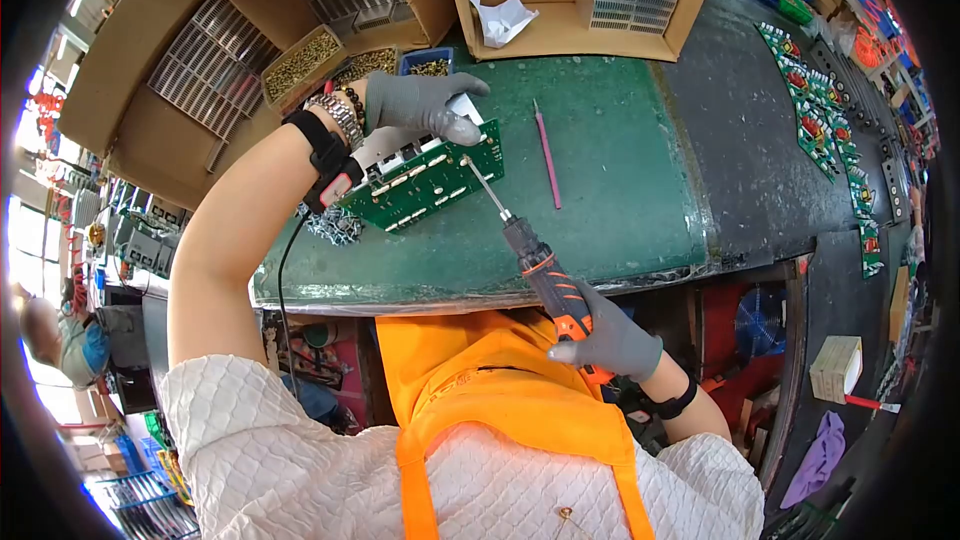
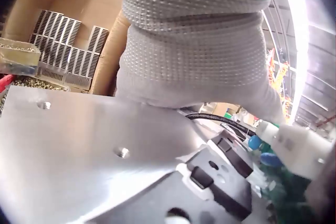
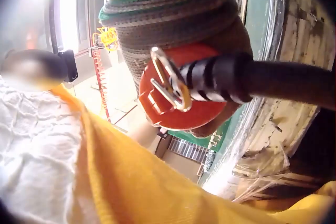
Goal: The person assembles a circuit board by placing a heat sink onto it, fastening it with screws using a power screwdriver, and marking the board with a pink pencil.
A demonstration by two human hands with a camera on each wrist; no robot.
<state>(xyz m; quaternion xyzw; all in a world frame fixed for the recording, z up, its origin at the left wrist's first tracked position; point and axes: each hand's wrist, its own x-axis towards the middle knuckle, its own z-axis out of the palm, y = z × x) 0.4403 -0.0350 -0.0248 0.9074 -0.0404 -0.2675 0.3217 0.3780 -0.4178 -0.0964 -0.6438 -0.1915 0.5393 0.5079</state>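
Head cam: left hand (image 1: 415, 105)'s grip pinches the circuit board (image 1: 430, 190), tilted over the tabletop (image 1: 620, 160); right hand (image 1: 615, 340) wraps the screwdriver (image 1: 550, 280), tip at the board; looks mid-fastening imo, can't tell how many screws remain.

Left wrist: metal plate (image 2: 94, 140) shows screwless holes; fingertips hidden.

Right wrist: screwdriver's red end blocks the fingers; bit's out of sight.

Widest way thru: R part of bench (image 1: 625, 200), btwn pink pen (image 1: 547, 162) & green boards (image 1: 808, 110) at far R. Carton (image 1: 570, 45) walls off back; screw trays (image 1: 300, 65) block back L. Held circuit board (image 1: 430, 190) + driver (image 1: 548, 280) bar the middle, w/ narrow gap btwn board & pen. Silvery heap (image 1: 335, 227) sits near L.
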